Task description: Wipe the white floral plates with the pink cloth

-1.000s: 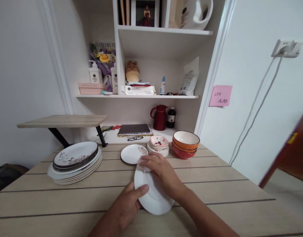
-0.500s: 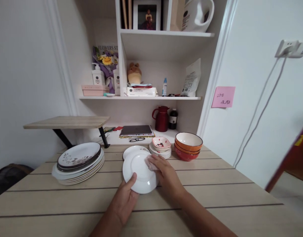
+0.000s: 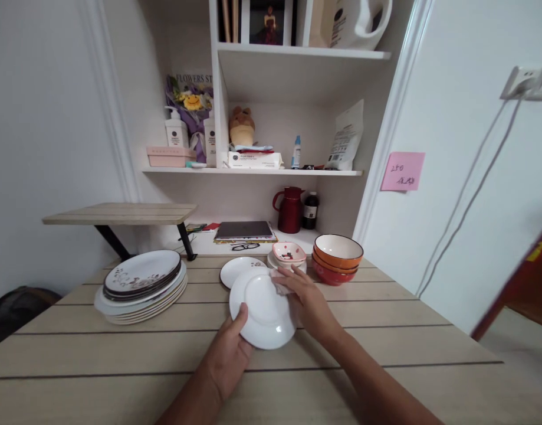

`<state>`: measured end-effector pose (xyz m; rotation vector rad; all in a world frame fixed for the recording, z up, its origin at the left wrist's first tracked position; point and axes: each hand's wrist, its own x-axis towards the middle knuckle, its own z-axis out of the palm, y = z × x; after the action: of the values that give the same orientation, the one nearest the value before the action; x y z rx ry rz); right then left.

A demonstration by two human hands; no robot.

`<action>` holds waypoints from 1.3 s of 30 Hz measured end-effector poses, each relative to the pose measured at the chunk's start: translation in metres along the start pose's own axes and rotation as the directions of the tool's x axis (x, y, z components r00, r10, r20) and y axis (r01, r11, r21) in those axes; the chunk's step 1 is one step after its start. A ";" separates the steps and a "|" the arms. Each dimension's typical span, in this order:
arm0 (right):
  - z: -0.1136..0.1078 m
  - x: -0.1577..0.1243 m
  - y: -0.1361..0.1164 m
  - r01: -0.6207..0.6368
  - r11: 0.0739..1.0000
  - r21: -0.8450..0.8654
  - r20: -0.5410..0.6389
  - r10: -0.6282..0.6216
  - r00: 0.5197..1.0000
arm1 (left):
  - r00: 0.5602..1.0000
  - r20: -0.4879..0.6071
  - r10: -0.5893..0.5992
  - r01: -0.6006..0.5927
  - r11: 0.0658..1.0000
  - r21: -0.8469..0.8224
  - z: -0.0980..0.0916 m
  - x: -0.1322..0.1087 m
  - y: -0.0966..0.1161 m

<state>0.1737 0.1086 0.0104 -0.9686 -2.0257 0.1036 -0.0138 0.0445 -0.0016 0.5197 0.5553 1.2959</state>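
Observation:
A plain white plate [image 3: 262,310] is held tilted above the table, facing me. My left hand [image 3: 230,354] grips its lower left rim, thumb on the front and fingers underneath. With my right hand [image 3: 309,304] I press a pale, crumpled cloth or tissue [image 3: 283,282] to the plate's upper right rim; the fingers partly cover it. Just behind lies another white plate [image 3: 240,270] with a dark rim. A small pinkish square bowl [image 3: 289,252] rests on a stack of small white plates, partly hidden by my right hand.
Stacked plates [image 3: 142,283] stand on the left beside a raised wooden shelf [image 3: 120,213]. Orange and red bowls [image 3: 337,260] are piled at the right. Toward the back are glasses [image 3: 245,247], a laptop [image 3: 244,230], a red jug [image 3: 290,211] and a dark bottle [image 3: 310,211].
The held plate and both hands have shifted slightly right. The cloth stays at the plate's upper right rim. The camera view has moved a little.

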 end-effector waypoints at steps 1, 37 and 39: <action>0.000 0.000 -0.001 0.001 1.000 0.010 -0.011 0.000 1.000 | 1.000 -0.005 0.014 -0.014 1.000 -0.027 0.001 0.000 0.001; -0.036 0.013 -0.019 -0.432 0.128 0.893 0.236 0.682 0.692 | 0.710 0.704 -0.010 -0.702 0.075 0.708 -0.014 -0.001 -0.003; -0.039 0.012 -0.019 -0.497 0.079 0.864 0.340 0.638 0.691 | 0.608 0.794 -0.013 -0.790 -0.114 0.603 -0.020 0.006 -0.001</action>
<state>0.1873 0.0928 0.0503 -0.8492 -0.9241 1.4710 -0.0253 0.0512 -0.0178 2.5416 0.7128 0.9973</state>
